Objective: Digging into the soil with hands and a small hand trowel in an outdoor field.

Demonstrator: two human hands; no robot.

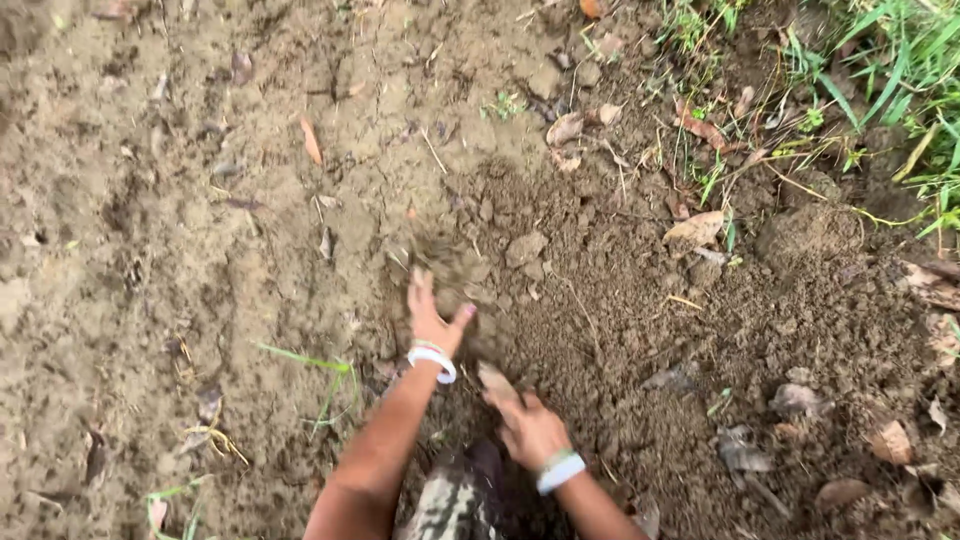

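My left hand (432, 315) reaches forward over the bare ground, fingers spread and dirty, with blurred loose soil (450, 262) flying off just beyond the fingertips. My right hand (525, 425) is lower and nearer to me, resting palm down on the loosened dark soil (610, 330), with a pale flat piece like a dry leaf (495, 380) at its fingertips. Each wrist wears a white bracelet (432, 360). Whether the right hand grips the pale piece I cannot tell.
Dry, cracked light-brown earth (150, 220) fills the left side. Crumbly darker soil with clods covers the right. Dry leaves (695, 230) lie scattered. Green grass (890, 80) grows at the top right. A patterned garment (455, 505) shows at the bottom edge.
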